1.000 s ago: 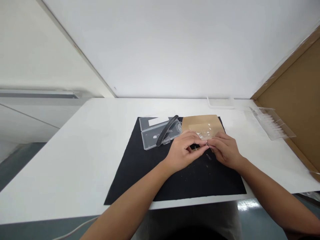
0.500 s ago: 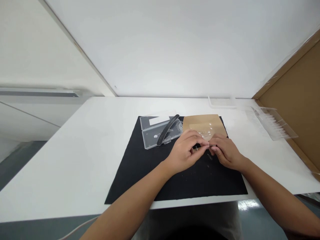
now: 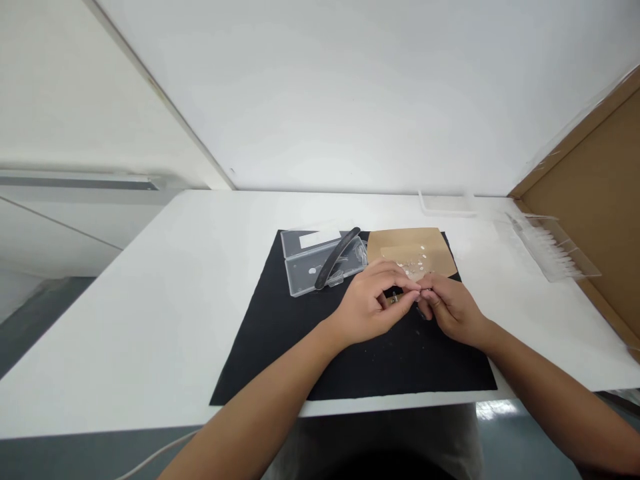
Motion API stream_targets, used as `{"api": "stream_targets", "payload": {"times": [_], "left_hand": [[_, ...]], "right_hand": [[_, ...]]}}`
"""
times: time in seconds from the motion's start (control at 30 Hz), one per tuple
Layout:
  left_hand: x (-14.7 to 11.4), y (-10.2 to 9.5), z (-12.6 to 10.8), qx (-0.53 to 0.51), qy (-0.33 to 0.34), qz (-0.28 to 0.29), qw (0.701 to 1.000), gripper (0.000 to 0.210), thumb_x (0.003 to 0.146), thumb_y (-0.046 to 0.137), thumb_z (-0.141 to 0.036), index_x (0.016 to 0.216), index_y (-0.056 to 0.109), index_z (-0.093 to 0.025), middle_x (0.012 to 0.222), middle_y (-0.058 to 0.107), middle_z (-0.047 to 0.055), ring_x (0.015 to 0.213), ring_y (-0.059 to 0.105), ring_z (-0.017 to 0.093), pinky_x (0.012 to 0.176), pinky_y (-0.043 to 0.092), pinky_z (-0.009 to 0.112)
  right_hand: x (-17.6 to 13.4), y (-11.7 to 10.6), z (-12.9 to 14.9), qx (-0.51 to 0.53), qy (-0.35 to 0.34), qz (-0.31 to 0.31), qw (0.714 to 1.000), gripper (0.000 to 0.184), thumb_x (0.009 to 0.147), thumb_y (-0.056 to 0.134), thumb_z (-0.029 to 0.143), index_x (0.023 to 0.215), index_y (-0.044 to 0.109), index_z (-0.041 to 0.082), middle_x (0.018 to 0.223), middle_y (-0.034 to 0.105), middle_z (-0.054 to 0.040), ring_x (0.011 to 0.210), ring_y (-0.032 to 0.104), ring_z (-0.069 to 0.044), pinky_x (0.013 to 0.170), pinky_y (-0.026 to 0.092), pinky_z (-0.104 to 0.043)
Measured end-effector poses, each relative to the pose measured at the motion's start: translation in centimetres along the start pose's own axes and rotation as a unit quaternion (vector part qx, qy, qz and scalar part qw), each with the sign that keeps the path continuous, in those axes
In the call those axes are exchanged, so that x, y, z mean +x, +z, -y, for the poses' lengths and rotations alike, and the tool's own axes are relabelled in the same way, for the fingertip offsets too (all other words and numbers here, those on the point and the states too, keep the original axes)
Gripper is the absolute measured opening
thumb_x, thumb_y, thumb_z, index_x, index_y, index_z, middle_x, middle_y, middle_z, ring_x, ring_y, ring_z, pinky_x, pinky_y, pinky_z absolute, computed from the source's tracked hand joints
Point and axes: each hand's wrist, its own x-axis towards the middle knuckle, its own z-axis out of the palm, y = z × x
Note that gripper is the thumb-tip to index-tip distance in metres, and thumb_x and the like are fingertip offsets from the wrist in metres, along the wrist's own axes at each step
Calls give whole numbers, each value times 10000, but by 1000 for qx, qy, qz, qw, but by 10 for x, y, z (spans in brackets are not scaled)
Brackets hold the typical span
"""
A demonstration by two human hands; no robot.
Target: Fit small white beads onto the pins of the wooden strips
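My left hand [image 3: 375,300] is closed in a pinch, its thumb and forefinger tips pressed together. They meet the fingertips of my right hand [image 3: 453,307], which is also pinched. Whatever they hold between them is tiny and mostly covered by the fingers. Behind the hands lies a sheet of brown paper [image 3: 415,237] with several small white and clear bits on it. Small shiny pieces [image 3: 394,298] show in the gap beneath my left hand. All this is over a black mat [image 3: 290,353].
Left of the paper, an open clear plastic case [image 3: 296,283] holds small clear pieces, with a curved black strip [image 3: 337,258] lying across it. A clear tray [image 3: 447,203] stands at the back of the white table [image 3: 150,300]. Clear comb-like plastic pieces [image 3: 547,250] lie by a cardboard panel [image 3: 590,187] at right.
My right hand's fingertips have drawn in against the left's. The thin dark piece visible between them before is now mostly covered. The case and paper look unmoved.
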Motion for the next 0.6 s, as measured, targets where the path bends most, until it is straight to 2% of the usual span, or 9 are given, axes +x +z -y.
{"api": "stream_targets", "payload": {"times": [0.43, 0.5, 0.6], "left_hand": [[1, -3, -1, -14, -36, 32, 999, 101, 946, 689, -185, 981, 782, -164, 916, 727, 85, 836, 703, 154, 499, 477, 159], [1, -3, -1, -6, -38, 38, 999, 103, 957, 685, -195, 992, 779, -170, 923, 729, 80, 842, 701, 154, 546, 509, 179], [2, -5, 0, 16, -28, 46, 998, 102, 979, 669, -205, 983, 768, -177, 915, 730, 68, 854, 700, 158, 700, 584, 245]], "right_hand": [[-2, 1, 3, 37, 33, 15, 999, 247, 1161, 391, 289, 1001, 571, 237, 628, 568, 62, 574, 547, -131, 667, 440, -281], [-1, 2, 3, 38, 40, 16, 998, 254, 1162, 390, 296, 997, 573, 236, 626, 568, 62, 567, 544, -130, 658, 437, -280], [-1, 2, 3, 33, 44, 17, 998, 252, 1162, 392, 292, 996, 574, 237, 624, 567, 67, 566, 543, -124, 664, 433, -273]]}}
